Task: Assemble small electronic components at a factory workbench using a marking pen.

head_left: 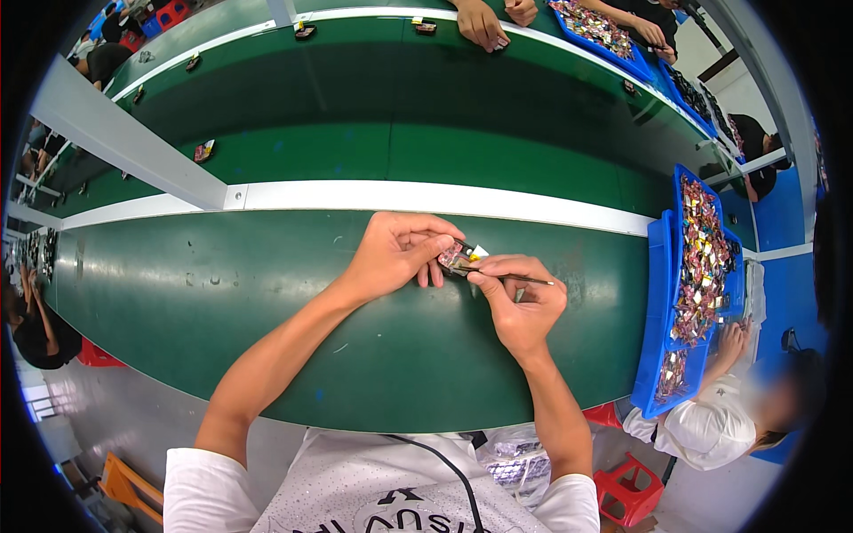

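My left hand (395,256) is closed around the edge of a small electronic part (451,256), held just above the green worktable (267,293). The part has a pinkish-red face, a black edge and a yellow-and-white tag on its right side. A thin dark stick-like tool (535,281) is pinched in my right hand (526,302). Its front end reaches the lower right side of the part, and its back end sticks out to the right past my fingers. Whether the tool's tip touches the part is hidden by my fingers.
Blue bins (659,311) heaped with small red, white and yellow parts stand at the right end. Beyond a white rail (355,195) runs a green conveyor belt (311,98) carrying scattered parts. A grey post (133,133) slants at left. Other people's hands work opposite and on the right.
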Demonstrator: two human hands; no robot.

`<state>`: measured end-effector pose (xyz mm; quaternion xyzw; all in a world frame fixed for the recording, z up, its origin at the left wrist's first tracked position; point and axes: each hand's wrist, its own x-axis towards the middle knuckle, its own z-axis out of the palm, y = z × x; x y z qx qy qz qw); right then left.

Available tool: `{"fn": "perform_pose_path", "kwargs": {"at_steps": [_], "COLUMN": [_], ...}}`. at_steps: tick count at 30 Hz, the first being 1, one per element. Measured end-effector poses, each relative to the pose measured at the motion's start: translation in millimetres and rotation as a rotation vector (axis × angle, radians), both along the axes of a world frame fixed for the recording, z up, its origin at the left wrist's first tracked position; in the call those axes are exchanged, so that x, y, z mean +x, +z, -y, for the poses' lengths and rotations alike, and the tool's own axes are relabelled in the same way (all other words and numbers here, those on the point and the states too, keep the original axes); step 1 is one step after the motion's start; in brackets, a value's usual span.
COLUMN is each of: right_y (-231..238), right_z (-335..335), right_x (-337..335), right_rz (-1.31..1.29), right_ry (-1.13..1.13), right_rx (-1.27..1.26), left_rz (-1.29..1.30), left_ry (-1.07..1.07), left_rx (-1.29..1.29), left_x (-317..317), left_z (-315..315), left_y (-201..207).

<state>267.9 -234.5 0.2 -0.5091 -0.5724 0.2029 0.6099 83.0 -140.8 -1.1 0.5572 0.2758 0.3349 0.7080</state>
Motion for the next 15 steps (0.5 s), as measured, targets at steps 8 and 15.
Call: {"fn": "perform_pose_path", "kwargs": {"at_steps": [8,15], "right_y": [2.2,1.7], "right_z": [0.9,0.2], "right_x": [1.3,-1.3], "right_rz": [-0.026,-0.031], "right_ry": [-0.012,-0.026], "right_rx": [-0.063,-0.055], "left_rz": [-0.008,0.0], "left_ry": [0.002,-0.002], "left_rx": [0.003,-0.034], "left_x": [-0.5,-2.4], "left_z": [0.0,-2.0], "left_y": [-1.5,0.2]}}
